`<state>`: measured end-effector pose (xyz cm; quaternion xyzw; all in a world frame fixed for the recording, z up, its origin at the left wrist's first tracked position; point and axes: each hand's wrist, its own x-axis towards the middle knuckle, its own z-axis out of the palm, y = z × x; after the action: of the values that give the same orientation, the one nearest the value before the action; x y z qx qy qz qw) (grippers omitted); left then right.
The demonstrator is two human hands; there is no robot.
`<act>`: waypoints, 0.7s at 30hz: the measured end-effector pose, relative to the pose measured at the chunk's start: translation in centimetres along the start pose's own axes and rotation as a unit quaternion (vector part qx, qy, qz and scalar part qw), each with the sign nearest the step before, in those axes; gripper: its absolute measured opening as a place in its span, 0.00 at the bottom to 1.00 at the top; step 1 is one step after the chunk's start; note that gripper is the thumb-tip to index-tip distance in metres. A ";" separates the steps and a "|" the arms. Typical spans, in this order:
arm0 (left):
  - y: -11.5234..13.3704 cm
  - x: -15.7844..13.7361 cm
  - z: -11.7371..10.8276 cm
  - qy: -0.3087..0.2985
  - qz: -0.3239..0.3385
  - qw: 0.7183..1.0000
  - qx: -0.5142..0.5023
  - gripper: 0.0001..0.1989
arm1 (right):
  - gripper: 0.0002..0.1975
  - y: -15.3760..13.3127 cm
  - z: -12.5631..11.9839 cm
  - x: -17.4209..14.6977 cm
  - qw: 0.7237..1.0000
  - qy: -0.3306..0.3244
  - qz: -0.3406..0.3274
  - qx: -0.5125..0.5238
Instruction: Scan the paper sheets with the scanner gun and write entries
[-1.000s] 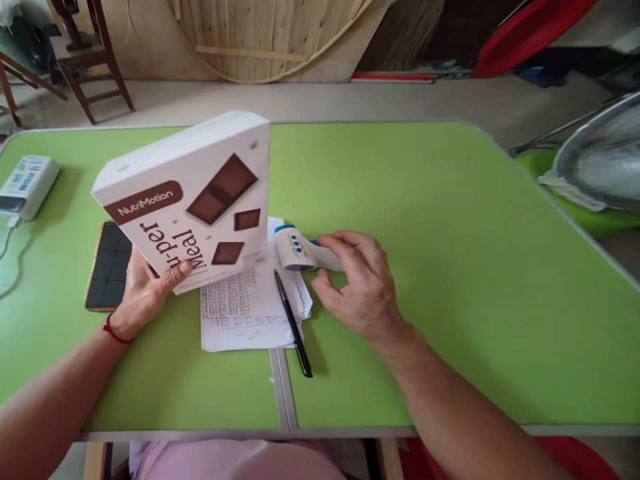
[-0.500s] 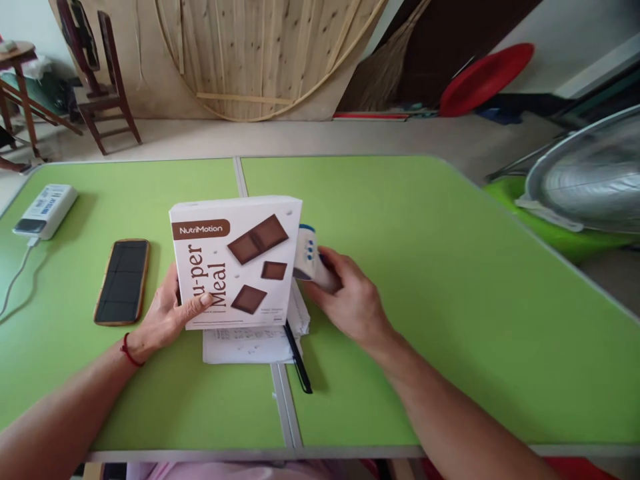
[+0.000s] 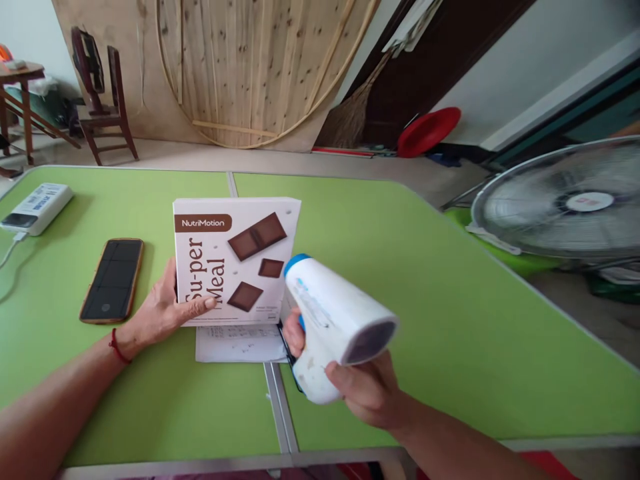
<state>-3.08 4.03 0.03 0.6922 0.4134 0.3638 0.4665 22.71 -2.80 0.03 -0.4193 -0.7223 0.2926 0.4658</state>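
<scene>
The left hand [image 3: 157, 310] is clamped on the left edge of one rectangular cardboard box [image 3: 235, 263], held upright over papers [image 3: 235, 348] on the smooth green table [image 3: 450, 333]. The right hand [image 3: 365, 393] has its fingers wrapped around one smooth, gun-shaped plastic device [image 3: 333, 313], right of the box. It partly hides one dark pen [image 3: 287, 349].

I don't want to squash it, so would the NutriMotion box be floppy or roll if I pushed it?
The NutriMotion box is probably stiff: its front looks flat, with no dent visible by the left grip. Its straight edges and square corners mean it likely won't roll. It looks like card, so might dent.
</scene>
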 end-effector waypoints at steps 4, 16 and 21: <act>0.0 0.0 0.0 0.006 0.004 1.000 0.003 0.30 | 0.15 0.0 0.9 -0.4 0.970 -0.070 0.094 0.215; 0.1 0.1 -0.2 0.008 0.005 1.000 0.030 0.30 | 0.15 0.9 1.7 -0.5 0.967 -0.030 0.100 0.231; -0.1 0.2 -0.2 0.016 0.012 0.999 0.034 0.30 | 0.15 1.2 1.9 -0.3 0.967 -0.010 0.079 0.241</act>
<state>-3.25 4.35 -0.01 0.7064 0.4248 0.3660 0.4320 21.40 -2.51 -1.83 -0.3471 -0.5997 0.4978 0.5216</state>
